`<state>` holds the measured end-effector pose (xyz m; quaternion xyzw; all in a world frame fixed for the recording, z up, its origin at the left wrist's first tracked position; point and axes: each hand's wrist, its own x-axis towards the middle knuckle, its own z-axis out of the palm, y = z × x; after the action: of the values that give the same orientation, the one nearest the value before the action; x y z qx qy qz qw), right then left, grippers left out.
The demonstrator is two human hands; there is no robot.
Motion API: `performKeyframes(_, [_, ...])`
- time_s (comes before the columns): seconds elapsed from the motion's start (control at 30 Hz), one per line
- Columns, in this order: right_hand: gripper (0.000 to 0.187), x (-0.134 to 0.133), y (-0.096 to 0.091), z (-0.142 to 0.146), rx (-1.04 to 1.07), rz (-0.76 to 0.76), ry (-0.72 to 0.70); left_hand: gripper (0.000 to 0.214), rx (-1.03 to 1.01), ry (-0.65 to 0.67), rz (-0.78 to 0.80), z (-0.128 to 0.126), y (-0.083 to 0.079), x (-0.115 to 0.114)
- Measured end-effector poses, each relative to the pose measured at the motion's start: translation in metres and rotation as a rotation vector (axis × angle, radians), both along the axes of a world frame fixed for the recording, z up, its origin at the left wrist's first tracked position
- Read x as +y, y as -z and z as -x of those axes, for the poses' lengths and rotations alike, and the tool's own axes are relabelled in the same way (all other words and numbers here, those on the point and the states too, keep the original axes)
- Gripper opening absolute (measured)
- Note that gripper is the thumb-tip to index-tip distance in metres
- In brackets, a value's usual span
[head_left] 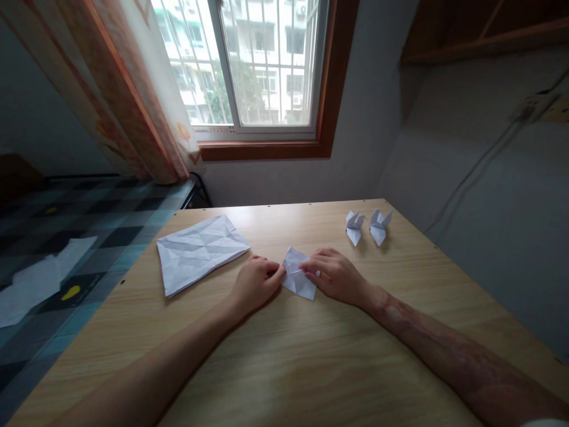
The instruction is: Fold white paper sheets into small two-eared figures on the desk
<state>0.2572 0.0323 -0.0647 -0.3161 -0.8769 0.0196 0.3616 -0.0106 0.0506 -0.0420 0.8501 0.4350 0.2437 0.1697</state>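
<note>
A small, creased square of white paper point(293, 284) lies on the wooden table, one corner pointing away from me. At its left corner is my left hand point(255, 284), fingers curled under and thumb and forefinger closed on the edge. Over its right side reaches my right hand point(338, 277), thumb and forefinger pinched together at the middle of the paper, where a narrow fold or flap shows. The right corner is partly covered by my right fingers. Both wrists hover low above the tabletop.
Two folded white paper cranes point(354, 228) stand at the table's far right. Left of my hands lies a larger stack of creased white paper point(200, 252). More white sheets point(40, 281) rest on the checked bed point(120, 237). A window point(271, 65) is beyond the table point(284, 367).
</note>
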Motion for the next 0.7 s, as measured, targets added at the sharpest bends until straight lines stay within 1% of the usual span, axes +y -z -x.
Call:
performKeyframes(0.07, [0.012,0.002,0.001,-0.001,-0.005,0.01,-0.013,0.051,0.004,0.005,-0.023,0.0,0.0,-0.002])
performKeyframes(0.13, [0.011,0.004,0.001,-0.001,-0.01,0.014,-0.028,0.048,0.009,-0.013,-0.075,-0.001,0.001,-0.005])
performKeyframes(0.2, [0.012,0.004,0.001,-0.002,-0.016,0.015,-0.031,0.043,0.022,-0.021,-0.161,-0.002,0.002,-0.007])
performKeyframes(0.27, [0.013,0.005,0.002,-0.002,-0.016,0.022,-0.03,0.036,0.041,0.005,-0.266,-0.002,0.003,-0.008])
performKeyframes(0.33, [0.017,0.005,0.002,-0.002,-0.011,0.037,-0.035,0.024,0.056,0.077,-0.333,-0.002,0.002,-0.007])
performKeyframes(0.43, [0.02,0.002,0.001,-0.002,-0.008,0.057,-0.03,0.002,0.057,0.232,-0.311,0.003,-0.001,-0.002])
performKeyframes(0.6, [0.017,-0.002,-0.004,-0.001,-0.022,0.086,0.007,0.031,0.087,0.482,-0.226,0.015,-0.012,0.007])
performKeyframes(0.7, [0.019,-0.004,-0.007,-0.001,-0.033,0.059,0.024,0.031,0.107,0.519,-0.245,0.018,-0.016,0.01])
